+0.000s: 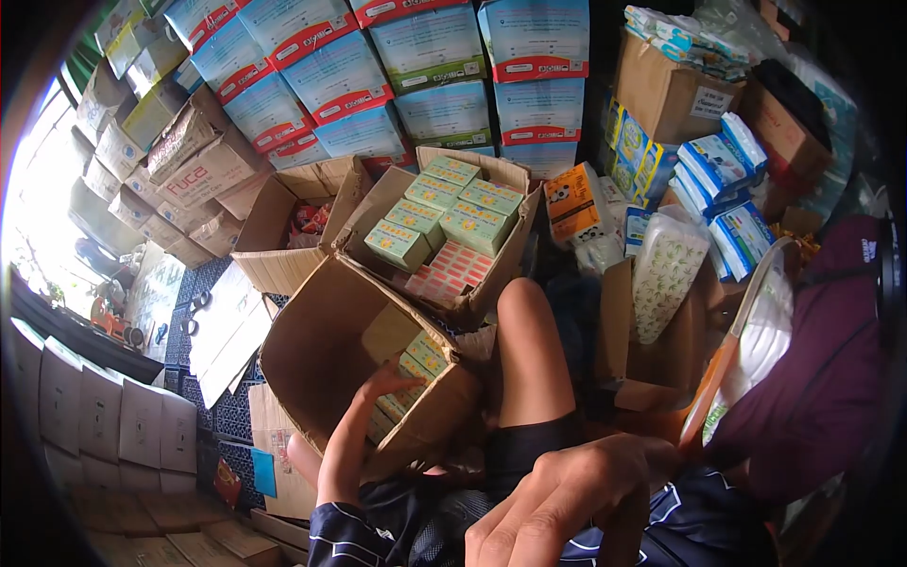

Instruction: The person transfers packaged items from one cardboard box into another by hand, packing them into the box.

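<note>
Pale green small boxes (427, 353) stand in a row inside an open brown carton (307, 317), along the wall to the right of the left hand (385, 380). That hand's fingers are stretched out and slightly parted over the row, seemingly touching it; whether they grip a box, I cannot tell. The boxes lie beneath and just beyond the fingertips, the row's long axis running from near to far, crosswise to the fingers. The left hand is clearly the nearer one; the right hand (576, 487) is outside the carton, close to the camera, its fingers bent and their tips not clearly shown.

Ahead of the left fingers, past the rim, a second carton (504, 283) holds more green boxes (440, 203) and pink-patterned boxes (452, 269). Left of that, farther from the fingers, a third carton (274, 266) holds red packets (312, 219). Right of the left fingers rises a bent leg (529, 364); well past it leans a leaf-patterned pack (669, 265). Farthest ahead, blue boxes (335, 71) are stacked high.
</note>
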`<state>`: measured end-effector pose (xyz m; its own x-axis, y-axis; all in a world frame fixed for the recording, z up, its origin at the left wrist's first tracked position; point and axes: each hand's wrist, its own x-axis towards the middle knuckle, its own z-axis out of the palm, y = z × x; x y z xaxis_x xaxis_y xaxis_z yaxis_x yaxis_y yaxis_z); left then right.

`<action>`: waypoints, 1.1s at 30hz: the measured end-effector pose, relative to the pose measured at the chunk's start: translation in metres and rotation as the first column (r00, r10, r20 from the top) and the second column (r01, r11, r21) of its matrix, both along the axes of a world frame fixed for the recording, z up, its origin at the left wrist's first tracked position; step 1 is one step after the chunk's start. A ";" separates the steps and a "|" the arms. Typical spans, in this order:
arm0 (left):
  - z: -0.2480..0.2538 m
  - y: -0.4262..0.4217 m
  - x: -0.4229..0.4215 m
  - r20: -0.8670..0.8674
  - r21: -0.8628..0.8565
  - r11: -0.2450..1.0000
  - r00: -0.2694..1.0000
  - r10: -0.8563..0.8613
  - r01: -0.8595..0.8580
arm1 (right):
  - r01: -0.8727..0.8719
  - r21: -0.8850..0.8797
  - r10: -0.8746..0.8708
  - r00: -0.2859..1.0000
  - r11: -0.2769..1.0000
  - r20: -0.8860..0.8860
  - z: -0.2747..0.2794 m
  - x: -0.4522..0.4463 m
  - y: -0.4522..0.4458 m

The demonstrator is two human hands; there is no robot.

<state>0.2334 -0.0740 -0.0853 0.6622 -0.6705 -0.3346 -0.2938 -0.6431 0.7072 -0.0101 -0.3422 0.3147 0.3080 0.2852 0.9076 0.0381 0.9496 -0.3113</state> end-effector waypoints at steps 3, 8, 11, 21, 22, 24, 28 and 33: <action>0.009 -0.003 -0.001 -0.189 -0.005 1.000 0.981 0.028 -0.030 | -0.003 -0.130 0.002 1.000 0.992 -0.013 0.004 0.001 -0.008; 0.013 -0.004 -0.003 -0.172 0.049 0.997 0.983 0.065 -0.057 | 0.042 -0.118 -0.035 0.998 0.992 0.058 0.002 0.006 -0.006; 0.021 -0.006 -0.007 -0.171 0.027 0.997 0.983 0.072 -0.068 | 0.057 -0.126 -0.052 0.998 0.990 0.038 0.002 0.005 -0.008; 0.024 -0.008 -0.008 -0.243 -0.035 0.996 0.967 0.069 -0.080 | 0.026 -0.173 -0.021 0.999 0.985 0.029 0.005 0.006 -0.012; 0.014 -0.005 -0.004 -0.244 -0.043 0.996 0.967 0.066 -0.079 | 0.001 -0.181 0.001 1.000 0.983 0.010 0.006 0.006 -0.012; 0.005 -0.003 0.001 -0.127 -0.049 0.998 0.991 0.038 -0.044 | 0.049 -0.227 -0.052 0.999 0.973 -0.007 0.005 0.001 -0.007; 0.029 -0.011 -0.012 -0.279 -0.034 0.995 0.957 0.079 -0.092 | 0.305 0.402 -0.232 0.947 0.863 -0.221 -0.002 -0.011 0.034; 0.028 -0.010 -0.010 -0.277 -0.068 0.994 0.959 0.061 -0.083 | 0.178 -0.211 -0.164 0.983 0.961 0.080 0.003 0.003 -0.013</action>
